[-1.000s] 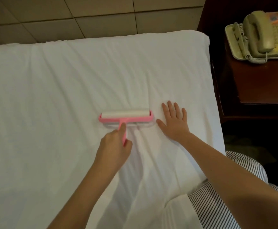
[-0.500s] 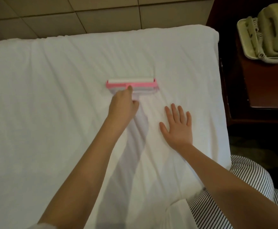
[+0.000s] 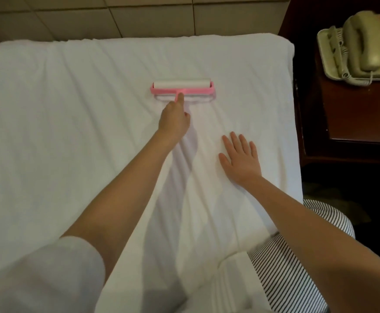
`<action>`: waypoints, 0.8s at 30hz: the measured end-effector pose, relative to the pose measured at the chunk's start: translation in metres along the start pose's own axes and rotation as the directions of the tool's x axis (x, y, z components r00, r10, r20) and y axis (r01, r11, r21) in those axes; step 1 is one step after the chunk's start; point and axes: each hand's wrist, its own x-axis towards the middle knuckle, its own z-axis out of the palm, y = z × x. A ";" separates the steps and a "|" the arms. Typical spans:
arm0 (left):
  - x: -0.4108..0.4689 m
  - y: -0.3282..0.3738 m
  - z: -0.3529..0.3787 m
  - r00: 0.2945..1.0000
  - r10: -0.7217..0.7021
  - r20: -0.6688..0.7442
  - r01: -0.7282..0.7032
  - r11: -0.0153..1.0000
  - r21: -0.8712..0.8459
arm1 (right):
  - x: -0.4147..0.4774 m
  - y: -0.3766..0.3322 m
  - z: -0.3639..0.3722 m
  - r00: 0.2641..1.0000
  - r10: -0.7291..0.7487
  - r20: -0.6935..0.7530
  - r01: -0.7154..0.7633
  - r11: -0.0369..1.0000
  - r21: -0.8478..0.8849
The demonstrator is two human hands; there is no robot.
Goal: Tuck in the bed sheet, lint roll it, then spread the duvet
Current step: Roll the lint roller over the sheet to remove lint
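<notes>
Toward the bed's far edge: one lint roller (image 3: 183, 88), a pink frame with a white roll, lies on the bed sheet (image 3: 71, 109). Its roll runs parallel with that edge, right of the bed's middle and closer to the far right corner than to the far left one.
Roller and left hand: the left hand (image 3: 173, 119) grips the pink handle from the near side, fingers curled round it. The forefinger lies straight along the handle up to the frame, and the arm is stretched out across the sheet.
Roller and right hand: the right hand (image 3: 241, 158) lies well apart from the roller, nearer the person and closer to the bed's right edge. It is palm down with fingers straight and slightly spread, flat on the sheet and holding nothing.
Between the hands: creased sheet, with long folds running from the roller toward the near edge.
Sheet: one, white, covering all the bed top in view and drawn over the far right corner.
Counts: one roller, one sheet, two bare hands.
Sleeve: one pale sleeve (image 3: 49, 274) on the left upper arm.
Clothing: a striped garment (image 3: 281, 267) at the bed's near right edge, below the right arm.
Beside the right edge: one dark wooden nightstand (image 3: 354, 114) carrying one beige telephone (image 3: 363, 46) with a coiled cord.
Beyond the far edge: a beige tiled surface (image 3: 139, 16).
</notes>
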 end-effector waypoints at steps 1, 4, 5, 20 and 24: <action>-0.001 0.002 0.001 1.000 -0.001 -0.010 0.001 1.000 -0.012 | -0.002 0.002 -0.003 1.000 -0.004 0.001 0.004 1.000 0.006; -0.036 -0.003 -0.001 1.000 0.019 -0.011 -0.019 1.000 0.001 | -0.006 0.007 -0.007 1.000 -0.016 0.011 0.016 1.000 0.010; -0.054 -0.008 -0.003 1.000 0.024 -0.003 -0.024 1.000 0.006 | -0.007 0.009 -0.007 1.000 -0.023 0.015 0.023 1.000 0.005; -0.030 0.015 -0.024 0.971 -0.117 -0.208 0.094 0.988 -0.119 | 0.017 0.000 -0.041 1.000 -0.013 0.006 0.013 1.000 -0.007; -0.068 -0.011 -0.017 0.967 -0.179 -0.180 0.191 0.981 0.046 | 0.045 -0.004 -0.059 0.999 -0.036 -0.010 0.036 0.999 -0.026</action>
